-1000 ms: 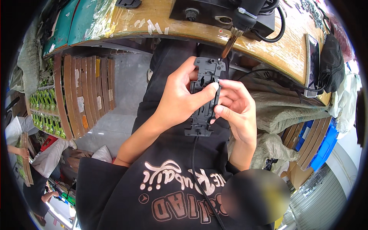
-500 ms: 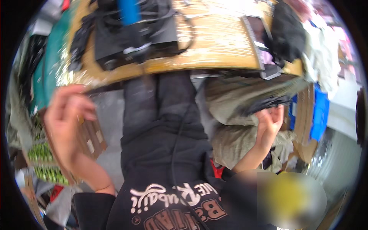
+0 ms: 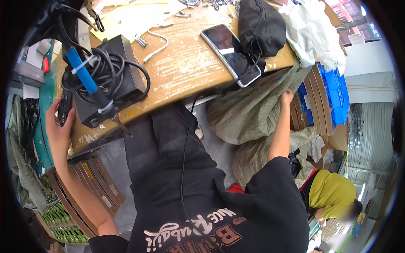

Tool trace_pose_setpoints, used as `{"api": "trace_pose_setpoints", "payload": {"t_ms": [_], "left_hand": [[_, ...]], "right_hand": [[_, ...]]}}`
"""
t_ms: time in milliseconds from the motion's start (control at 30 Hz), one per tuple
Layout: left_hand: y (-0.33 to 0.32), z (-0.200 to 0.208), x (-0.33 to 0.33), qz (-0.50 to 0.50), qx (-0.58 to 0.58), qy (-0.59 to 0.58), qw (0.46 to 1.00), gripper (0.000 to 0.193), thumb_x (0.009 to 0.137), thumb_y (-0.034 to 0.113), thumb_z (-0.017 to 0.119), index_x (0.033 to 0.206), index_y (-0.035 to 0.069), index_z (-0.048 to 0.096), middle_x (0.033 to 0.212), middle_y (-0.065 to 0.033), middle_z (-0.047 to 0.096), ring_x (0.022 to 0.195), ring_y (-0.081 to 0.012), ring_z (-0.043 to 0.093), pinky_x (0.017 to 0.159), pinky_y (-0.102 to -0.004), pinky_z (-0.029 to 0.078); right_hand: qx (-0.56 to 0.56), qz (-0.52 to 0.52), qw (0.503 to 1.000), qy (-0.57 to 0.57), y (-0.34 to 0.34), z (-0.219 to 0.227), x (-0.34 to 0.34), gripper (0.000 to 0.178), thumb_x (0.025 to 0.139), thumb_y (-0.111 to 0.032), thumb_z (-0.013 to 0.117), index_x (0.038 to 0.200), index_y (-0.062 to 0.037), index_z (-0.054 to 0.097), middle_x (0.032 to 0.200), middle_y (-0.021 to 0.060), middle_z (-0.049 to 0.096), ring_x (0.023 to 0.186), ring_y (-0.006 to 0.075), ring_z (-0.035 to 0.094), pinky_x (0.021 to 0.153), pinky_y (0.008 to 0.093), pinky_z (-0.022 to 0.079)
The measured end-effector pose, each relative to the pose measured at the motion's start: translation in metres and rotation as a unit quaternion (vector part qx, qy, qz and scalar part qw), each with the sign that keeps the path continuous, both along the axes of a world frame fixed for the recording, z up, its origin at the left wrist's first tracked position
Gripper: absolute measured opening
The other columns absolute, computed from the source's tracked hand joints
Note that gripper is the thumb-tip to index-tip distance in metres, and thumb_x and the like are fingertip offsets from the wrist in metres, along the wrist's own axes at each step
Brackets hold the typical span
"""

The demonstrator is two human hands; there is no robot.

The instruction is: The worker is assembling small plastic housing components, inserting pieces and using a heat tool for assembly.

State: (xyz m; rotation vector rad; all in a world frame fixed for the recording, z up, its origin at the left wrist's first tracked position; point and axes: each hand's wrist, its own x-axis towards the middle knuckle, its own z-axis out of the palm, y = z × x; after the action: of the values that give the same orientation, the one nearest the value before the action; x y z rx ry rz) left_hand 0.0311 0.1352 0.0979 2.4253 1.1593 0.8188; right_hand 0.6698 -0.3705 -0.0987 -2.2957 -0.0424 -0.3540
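Note:
At the table's left edge, my left hand [image 3: 59,130] has its thumb and fingers around a narrow black bundle [image 3: 64,109]; its exact kind is unclear. Beside it stands a black box [image 3: 128,63] with coiled black cable [image 3: 107,69] on top. A blue-handled soldering iron [image 3: 84,75] lies across the coil, its metal tip past the table's front edge. My right hand [image 3: 287,98] is closed at the upper edge of a grey-green woven sack [image 3: 249,109], right of the table. The sack's inside is hidden.
On the wooden table [image 3: 181,71] lie a phone [image 3: 231,55], a black mesh pouch [image 3: 261,27], a short white cable [image 3: 158,45] and yellow sheets [image 3: 130,19]. Blue crates [image 3: 333,95] and cardboard stand at right. A person in a yellow-green top [image 3: 331,192] bends at lower right.
My left hand has moved forward onto the black bundle. My right hand has gone up to the sack's edge; the dark bundle it held is out of sight. The view has turned.

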Motion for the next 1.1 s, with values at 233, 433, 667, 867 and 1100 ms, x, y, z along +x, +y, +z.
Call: {"api": "trace_pose_setpoints", "payload": {"t_ms": [233,433,667,867,1100], "left_hand": [[-0.035,0.021,-0.039,0.081,-0.177,-0.147,0.97,0.044,0.079,0.012,0.055,0.12,0.009,0.041,0.103,-0.0037,0.045,0.072,-0.0064,0.039,0.063,-0.0196,0.034],[-0.089,0.029,-0.046,-0.022,-0.324,-0.445,0.834,0.074,0.07,0.03,0.065,0.124,-0.002,0.025,0.082,-0.0032,0.04,0.067,-0.0111,0.044,0.063,-0.023,0.042],[-0.118,0.004,-0.047,-0.216,-0.496,-0.652,0.532,0.084,0.062,0.03,0.073,0.123,0.0,0.023,0.072,-0.0033,0.035,0.057,-0.0153,0.043,0.039,-0.0308,0.052],[-0.15,-0.005,-0.045,-0.207,-0.536,-0.666,0.476,0.085,0.061,0.01,0.074,0.124,0.003,0.018,0.093,-0.012,0.041,0.064,-0.0229,0.051,0.037,-0.0354,0.053],[-0.172,-0.025,-0.043,-0.158,-0.537,-0.462,0.687,0.093,0.052,0.005,0.079,0.123,0.01,0.019,0.085,-0.0191,0.055,0.053,-0.0116,0.05,0.044,-0.0197,0.043]], "right_hand": [[0.368,0.034,0.924,0.094,0.05,0.038,-0.066,0.026,0.067,0.003,0.054,0.092,-0.0005,0.05,0.069,0.0062,0.052,0.048,0.0107,0.047,0.038,0.0216,0.035],[0.303,0.223,0.911,-0.169,0.178,0.225,-0.186,0.025,0.075,0.001,0.056,0.099,0.0018,0.049,0.092,0.0098,0.054,0.084,0.0149,0.053,0.073,0.025,0.045],[0.058,0.524,0.847,-0.074,0.339,0.26,-0.218,0.028,0.07,-0.008,0.059,0.096,-0.0001,0.053,0.082,0.0078,0.059,0.076,0.0119,0.057,0.068,0.0237,0.044],[-0.2,0.521,0.796,-0.235,0.423,0.22,-0.162,0.024,0.064,-0.001,0.055,0.087,-0.0018,0.059,0.083,0.0154,0.06,0.078,0.0279,0.058,0.07,0.033,0.045],[-0.284,0.55,0.772,-0.145,0.438,0.213,-0.129,0.014,0.065,-0.008,0.062,0.076,-0.0009,0.06,0.063,0.0097,0.059,0.06,0.0156,0.058,0.056,0.0283,0.045]]}}
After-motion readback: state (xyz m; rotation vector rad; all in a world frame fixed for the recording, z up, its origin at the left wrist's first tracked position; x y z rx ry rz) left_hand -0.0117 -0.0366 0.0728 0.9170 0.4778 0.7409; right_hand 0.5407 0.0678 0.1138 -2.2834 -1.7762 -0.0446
